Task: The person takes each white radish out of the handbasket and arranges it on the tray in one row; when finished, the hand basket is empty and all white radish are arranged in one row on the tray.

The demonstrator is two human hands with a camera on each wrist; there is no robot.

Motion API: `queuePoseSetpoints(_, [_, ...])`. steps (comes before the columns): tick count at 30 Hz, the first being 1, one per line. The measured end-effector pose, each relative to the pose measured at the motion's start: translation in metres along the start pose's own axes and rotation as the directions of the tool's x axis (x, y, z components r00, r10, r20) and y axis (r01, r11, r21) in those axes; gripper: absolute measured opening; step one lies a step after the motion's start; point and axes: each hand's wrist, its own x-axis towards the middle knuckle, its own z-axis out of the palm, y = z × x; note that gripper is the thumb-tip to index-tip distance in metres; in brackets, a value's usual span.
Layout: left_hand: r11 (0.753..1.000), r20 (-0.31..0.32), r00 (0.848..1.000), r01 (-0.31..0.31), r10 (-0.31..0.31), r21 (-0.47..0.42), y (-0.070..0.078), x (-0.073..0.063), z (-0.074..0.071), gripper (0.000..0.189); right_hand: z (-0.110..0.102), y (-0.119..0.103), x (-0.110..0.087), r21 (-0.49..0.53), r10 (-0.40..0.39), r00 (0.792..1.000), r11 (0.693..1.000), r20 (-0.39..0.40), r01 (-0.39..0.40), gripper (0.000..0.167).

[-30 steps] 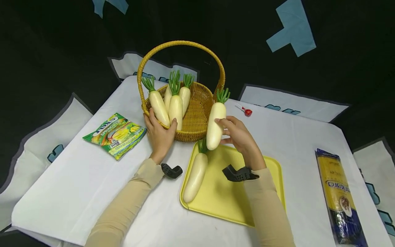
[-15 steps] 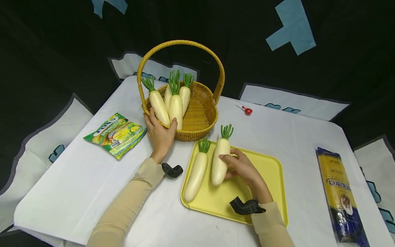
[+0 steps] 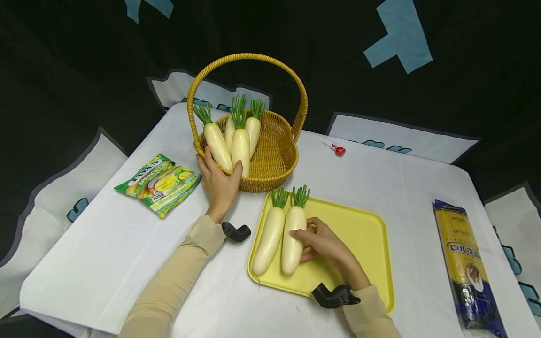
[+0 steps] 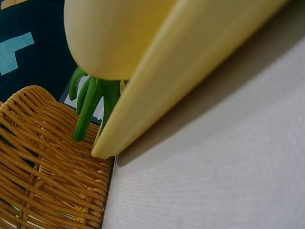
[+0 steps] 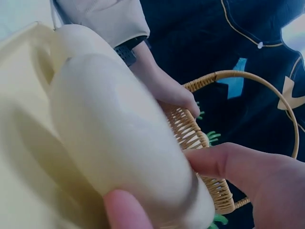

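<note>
My right hand (image 3: 324, 241) pinches a white radish (image 3: 291, 253) with a green top between thumb and fingers, low over the left part of a yellow tray (image 3: 346, 218). Beside it lies another white radish (image 3: 269, 241), nearly parallel. In the right wrist view the thumb and a finger press the held radish (image 5: 119, 129) from both sides. My left hand (image 3: 220, 185) grips the near left rim of a wicker basket (image 3: 270, 164), its thumb against a radish (image 3: 241, 150). Several radishes lean in the basket's left half, green tops up.
Left of the basket lies a green and yellow FOX'S candy bag (image 3: 160, 185). A red lollipop (image 3: 339, 150) rests toward the back. At the far right is a long yellow and blue packet (image 3: 467, 267). The basket's tall handle (image 3: 249, 57) arches over it.
My right hand has brought the radish from beside the basket's right rim down and nearer, then left next to the other radish on the tray. The left hand stays on the basket.
</note>
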Motion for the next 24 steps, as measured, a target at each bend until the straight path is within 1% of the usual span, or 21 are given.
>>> queuePoseSetpoints(3, [1.000,0.003,1.000,0.003,-0.003,-0.002,0.0003,0.0001,-0.0001,0.087,0.0029,0.0007,-0.0031,-0.030,0.010,1.000,1.000,-0.012,-0.011,0.060])
queuePoseSetpoints(7, [1.000,0.000,1.000,0.006,-0.006,-0.002,0.0005,0.0001,-0.0002,0.087,0.0044,0.0006,-0.0045,-0.071,0.006,1.000,0.997,0.005,-0.006,0.066])
queuePoseSetpoints(10, [1.000,0.000,1.000,0.007,-0.007,-0.003,0.0005,0.0002,-0.0001,0.087,0.0041,0.0000,-0.0033,-0.126,0.008,1.000,0.992,0.009,-0.006,0.067])
queuePoseSetpoints(16, [1.000,0.006,1.000,0.007,-0.007,-0.005,0.0009,0.0008,-0.0001,0.087,0.0034,-0.0001,-0.0012,-0.246,-0.007,1.000,0.969,-0.014,0.003,0.063])
queuePoseSetpoints(24, [1.000,0.007,1.000,0.008,-0.008,0.000,0.0009,0.0009,-0.0010,0.087,-0.0011,0.0015,0.0028,-0.319,-0.040,0.998,0.948,-0.055,0.020,0.054])
